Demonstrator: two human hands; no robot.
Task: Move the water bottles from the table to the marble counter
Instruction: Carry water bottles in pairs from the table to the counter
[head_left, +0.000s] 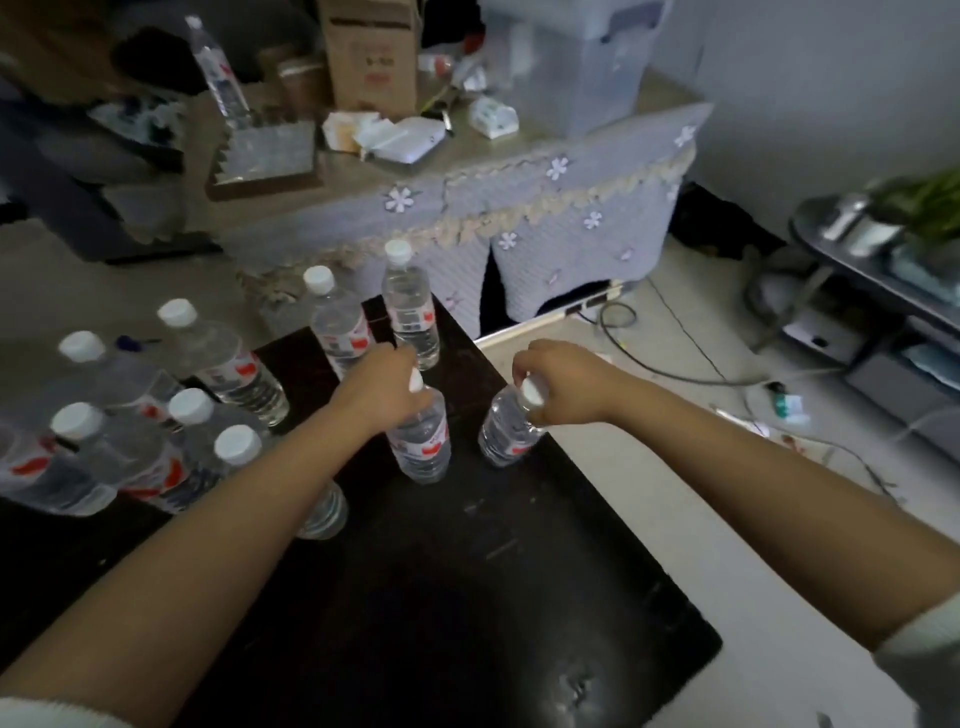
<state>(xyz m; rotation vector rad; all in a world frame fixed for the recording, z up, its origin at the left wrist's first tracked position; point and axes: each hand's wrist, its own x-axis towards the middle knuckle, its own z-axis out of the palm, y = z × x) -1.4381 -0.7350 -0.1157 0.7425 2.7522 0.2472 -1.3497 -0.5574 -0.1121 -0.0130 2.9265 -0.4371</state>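
Several clear water bottles with white caps and red-and-white labels stand on a dark table (467, 597). My left hand (382, 387) grips the neck of one bottle (422, 441) near the table's middle. At the table's right edge, my right hand (558, 379) grips the cap end of a second bottle (506, 428), which leans to the left. Two more bottles (410, 306) (340, 325) stand upright just beyond my left hand. A cluster of several bottles (156, 436) fills the table's left side. My left forearm partly hides one bottle (324, 512).
Beyond the dark table stands another table with a lilac flowered cloth (519, 208), carrying a cardboard box (371, 52), a plastic bin (571, 57), papers and one tall bottle (218, 73). Cables (675, 364) lie on the pale floor at right. A low dark shelf (883, 280) is far right.
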